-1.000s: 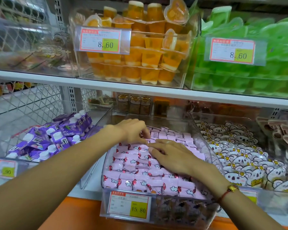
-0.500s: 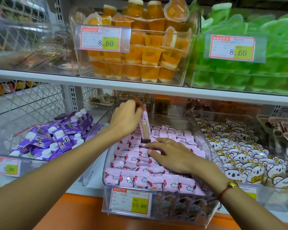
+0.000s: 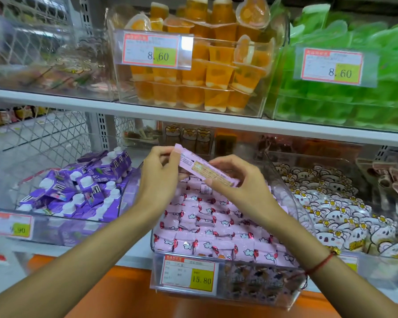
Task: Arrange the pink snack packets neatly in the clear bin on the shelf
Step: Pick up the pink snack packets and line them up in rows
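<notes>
Leftmost, a clear bin of purple spouted drink pouches (image 3: pixel 78 187) sits just beside the work area, untouched. The left hand (image 3: pixel 157 180) is raised above the clear plastic bin (image 3: pixel 257 292) with the 15.80 price tag (image 3: pixel 189 273), thumb and fingertips pinching the upper left end of one long pink snack packet (image 3: pixel 205 167). The packet is tilted, printed back facing the camera, running down to the right. The right hand (image 3: pixel 241 183) pinches its lower right end. Below both hands, rows of pink snack packets with cloud prints (image 3: pixel 216 228) fill the bin, fairly tidy at the front, looser toward the back. Further right, a bin of white bear-face packets (image 3: pixel 340 214) stands beside it.

Risks, judged from here: the packet is held only at its tips, so it could slip and land crooked across the rows. Pushing it into a tight row could ruck up its neighbours. A forearm could nudge the front packets out of line.
</notes>
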